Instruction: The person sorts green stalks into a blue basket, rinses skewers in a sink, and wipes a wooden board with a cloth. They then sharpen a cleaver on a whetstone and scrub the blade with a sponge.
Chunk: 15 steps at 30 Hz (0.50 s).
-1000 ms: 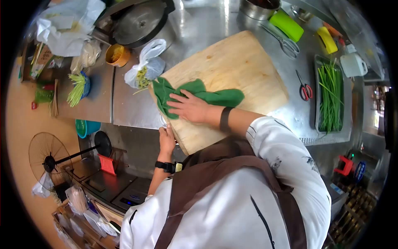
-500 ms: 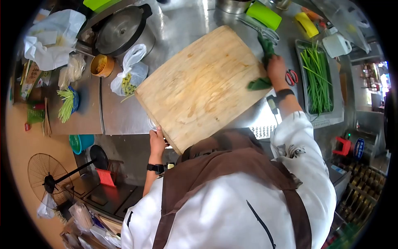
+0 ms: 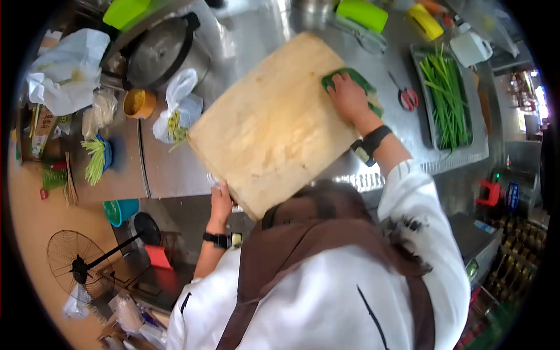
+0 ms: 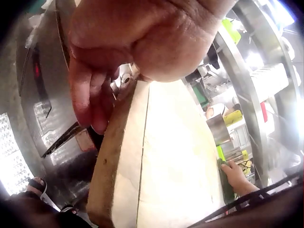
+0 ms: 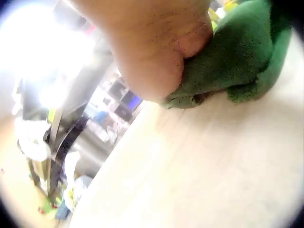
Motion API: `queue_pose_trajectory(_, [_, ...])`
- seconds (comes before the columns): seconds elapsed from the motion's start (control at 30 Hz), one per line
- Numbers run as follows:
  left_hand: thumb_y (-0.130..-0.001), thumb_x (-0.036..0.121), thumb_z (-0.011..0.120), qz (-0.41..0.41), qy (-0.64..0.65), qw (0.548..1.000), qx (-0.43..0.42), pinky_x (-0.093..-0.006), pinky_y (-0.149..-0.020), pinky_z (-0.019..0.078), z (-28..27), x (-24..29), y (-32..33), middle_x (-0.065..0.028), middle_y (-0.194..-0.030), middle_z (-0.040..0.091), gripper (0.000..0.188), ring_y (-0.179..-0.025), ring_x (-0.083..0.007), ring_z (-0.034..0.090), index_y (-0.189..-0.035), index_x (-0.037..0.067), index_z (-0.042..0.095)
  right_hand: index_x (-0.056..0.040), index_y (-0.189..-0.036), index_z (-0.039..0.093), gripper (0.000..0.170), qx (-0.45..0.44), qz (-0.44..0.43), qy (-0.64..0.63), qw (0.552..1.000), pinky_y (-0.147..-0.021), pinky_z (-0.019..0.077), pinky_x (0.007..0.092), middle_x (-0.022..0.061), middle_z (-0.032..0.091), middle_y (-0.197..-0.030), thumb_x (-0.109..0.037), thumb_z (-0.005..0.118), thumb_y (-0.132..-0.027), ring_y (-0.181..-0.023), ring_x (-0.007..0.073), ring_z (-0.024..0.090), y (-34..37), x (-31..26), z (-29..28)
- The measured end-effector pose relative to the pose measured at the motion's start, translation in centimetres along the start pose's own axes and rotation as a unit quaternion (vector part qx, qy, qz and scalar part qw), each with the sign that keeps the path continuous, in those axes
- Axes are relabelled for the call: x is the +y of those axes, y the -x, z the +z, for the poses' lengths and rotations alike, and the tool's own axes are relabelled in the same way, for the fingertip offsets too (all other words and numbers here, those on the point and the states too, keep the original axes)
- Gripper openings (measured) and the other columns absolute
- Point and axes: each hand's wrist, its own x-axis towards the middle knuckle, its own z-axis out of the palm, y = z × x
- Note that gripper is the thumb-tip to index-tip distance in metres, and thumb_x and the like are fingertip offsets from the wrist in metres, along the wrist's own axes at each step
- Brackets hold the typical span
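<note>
closest is a person in a white top and a brown apron point(image 3: 326, 233). the left hand point(image 3: 221, 203) holds the near left edge of a big wooden board point(image 3: 262, 116). its fingers point(image 4: 81, 90) are clamped on the board, bent down along the side, with the base of the thumb over the top. the board lies at a slant on the shiny metal desk point(image 3: 245, 41), and its near corner pokes out past the desk's front edge.

a bit farther off, a green cloth point(image 5: 232, 52) sits on the board near its right side, all bunched up. the right hand point(image 3: 349, 98) presses on it. its fingers lie long over the cloth, but they are too blurry to tell if they touch each other.

to the right, red and black scissors point(image 3: 408, 99) lie near a tray point(image 3: 426, 122) full of long green stems point(image 3: 446, 99). to the left is a tied white bag point(image 3: 184, 105), and next to it an orange cup point(image 3: 139, 103). behind them stands a big pot point(image 3: 160, 49) with its lid on. a bright green thing point(image 3: 361, 14) lies at the far side.
</note>
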Motion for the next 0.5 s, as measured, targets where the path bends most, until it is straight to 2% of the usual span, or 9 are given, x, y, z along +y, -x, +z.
queue_pose_trajectory(0.03, [-0.097, 0.037, 0.043, 0.029, 0.001, 1.000, -0.010, -0.0317, -0.046, 0.0505, -0.2, -0.7, -0.2, -0.0207, -0.078, 0.060, 0.047, -0.057, -0.0217, 0.062, -0.100, -0.009, 0.038, -0.0040, -0.102, 0.053, 0.026, -0.066, -0.008, -0.028, 0.997, -0.076, 0.0490, 0.0455, 0.0162, 0.056, -0.098, -0.023, 0.058, -0.084, -0.088, 0.0367, 0.058, 1.0, -0.7, -0.3])
queue_pose_trajectory(0.1, [-0.097, 0.038, 0.042, -0.003, -0.026, 0.998, -0.053, -0.0317, -0.045, 0.0493, -1.1, 0.2, -0.1, -0.0204, -0.074, 0.060, 0.048, -0.056, -0.0217, 0.061, -0.100, -0.010, 0.037, -0.0026, -0.095, 0.054, 0.026, -0.094, -0.038, -0.052, 0.994, -0.073, 0.0490, 0.0472, 0.0166, 0.056, -0.099, -0.025, 0.057, -0.083, -0.084, 0.0378, 0.059, 3.4, -2.1, 0.5])
queue_pose_trajectory(0.13, [-0.097, 0.038, 0.042, -0.015, -0.022, 0.998, -0.050, -0.0317, -0.045, 0.0493, -1.1, 0.5, -0.4, -0.0204, -0.074, 0.060, 0.048, -0.056, -0.0217, 0.061, -0.100, -0.010, 0.037, -0.0033, -0.093, 0.054, 0.025, -0.121, -0.124, -0.091, 0.981, -0.072, 0.0492, 0.0463, 0.0163, 0.056, -0.099, -0.025, 0.059, -0.082, -0.084, 0.0369, 0.059, 4.5, -2.9, 1.3])
queue_pose_trajectory(0.23, [-0.097, 0.039, 0.042, -0.028, -0.030, 0.998, -0.052, -0.0312, -0.045, 0.0485, -1.2, 0.4, 0.2, -0.0187, -0.071, 0.059, 0.047, -0.053, -0.0203, 0.059, -0.097, -0.008, 0.038, -0.0065, -0.088, 0.056, 0.023, -0.213, -0.282, -0.178, 0.918, -0.069, 0.0496, 0.0428, 0.0144, 0.056, -0.095, -0.026, 0.061, -0.077, -0.082, 0.0335, 0.059, 10.0, -8.1, 1.6])
queue_pose_trajectory(0.3, [-0.097, 0.039, 0.043, 0.009, 0.024, 0.999, -0.024, -0.0297, -0.045, 0.0487, -0.6, 0.8, 0.5, -0.0174, -0.069, 0.058, 0.046, -0.052, -0.0189, 0.058, -0.093, -0.006, 0.039, -0.0093, -0.088, 0.056, 0.022, -0.328, -0.378, -0.211, 0.840, -0.068, 0.0493, 0.0412, 0.0121, 0.055, -0.089, -0.025, 0.063, -0.075, -0.082, 0.0311, 0.060, 12.8, -11.9, 1.0])
queue_pose_trajectory(0.33, [-0.097, 0.040, 0.041, -0.032, -0.009, 0.999, -0.022, -0.0315, -0.050, 0.0531, -0.8, 0.4, 0.2, -0.0160, -0.077, 0.061, 0.045, -0.060, -0.0229, 0.064, -0.105, -0.004, 0.042, -0.0100, -0.088, 0.056, 0.021, -0.323, -0.395, -0.206, 0.835, -0.068, 0.0491, 0.0412, 0.0112, 0.055, -0.087, -0.024, 0.064, -0.074, -0.082, 0.0304, 0.060, 13.6, -12.7, 0.9])
queue_pose_trajectory(0.43, [-0.097, 0.042, 0.041, -0.051, -0.027, 0.998, -0.018, -0.0303, -0.051, 0.0528, -1.0, 0.8, 0.3, -0.0157, -0.077, 0.061, 0.046, -0.062, -0.0220, 0.064, -0.104, -0.003, 0.042, -0.0110, -0.087, 0.056, 0.022, -0.320, -0.407, -0.201, 0.832, -0.068, 0.0490, 0.0411, 0.0098, 0.055, -0.087, -0.023, 0.066, -0.073, -0.082, 0.0292, 0.060, 13.3, -11.5, 0.6])
queue_pose_trajectory(0.47, [-0.096, 0.038, 0.044, -0.037, -0.020, 0.999, -0.003, -0.0292, -0.045, 0.0485, -0.7, 1.7, 0.9, -0.0152, -0.071, 0.060, 0.044, -0.055, -0.0187, 0.060, -0.093, -0.005, 0.042, -0.0111, -0.088, 0.055, 0.022, -0.310, -0.369, -0.172, 0.860, -0.068, 0.0491, 0.0411, 0.0097, 0.055, -0.087, -0.023, 0.066, -0.073, -0.082, 0.0296, 0.060, 13.1, -10.2, -0.1])
queue_pose_trajectory(0.5, [-0.096, 0.038, 0.044, -0.042, -0.018, 0.999, -0.003, -0.0292, -0.045, 0.0485, -0.8, 1.6, 1.0, -0.0152, -0.071, 0.060, 0.044, -0.055, -0.0187, 0.060, -0.093, -0.005, 0.042, -0.0113, -0.088, 0.055, 0.022, -0.298, -0.329, -0.142, 0.885, -0.068, 0.0491, 0.0412, 0.0096, 0.056, -0.088, -0.023, 0.066, -0.073, -0.082, 0.0301, 0.060, 12.9, -8.8, -0.9])
